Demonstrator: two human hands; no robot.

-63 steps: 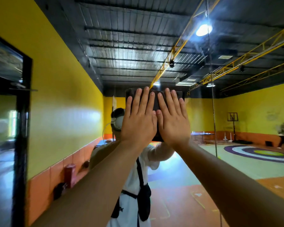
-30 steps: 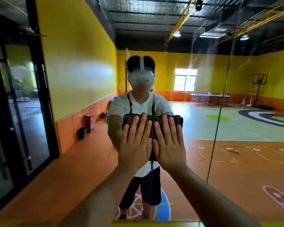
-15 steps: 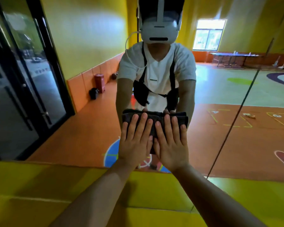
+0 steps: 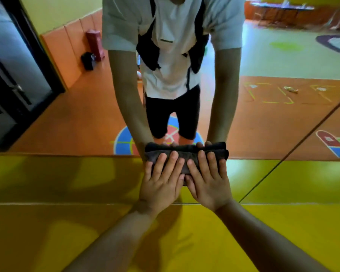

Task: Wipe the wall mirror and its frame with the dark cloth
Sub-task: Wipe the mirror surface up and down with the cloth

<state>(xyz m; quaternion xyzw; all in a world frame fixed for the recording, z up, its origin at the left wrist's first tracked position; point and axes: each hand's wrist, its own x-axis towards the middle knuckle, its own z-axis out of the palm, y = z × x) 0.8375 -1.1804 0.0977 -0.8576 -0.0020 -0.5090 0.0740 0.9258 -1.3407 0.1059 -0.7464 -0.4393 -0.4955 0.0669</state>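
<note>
Two hands side by side press a folded dark cloth flat across the bottom edge of the wall mirror. The left hand and right hand are spread, fingers straight, gripping nothing. The yellow wall panel lies below, toward 6 o'clock. The likely risk is that the stroke runs off the glass onto the panel, leaving the lowest strip streaked — or that uneven palm pressure bunches the cloth. A mirror seam slants at 3 o'clock.
</note>
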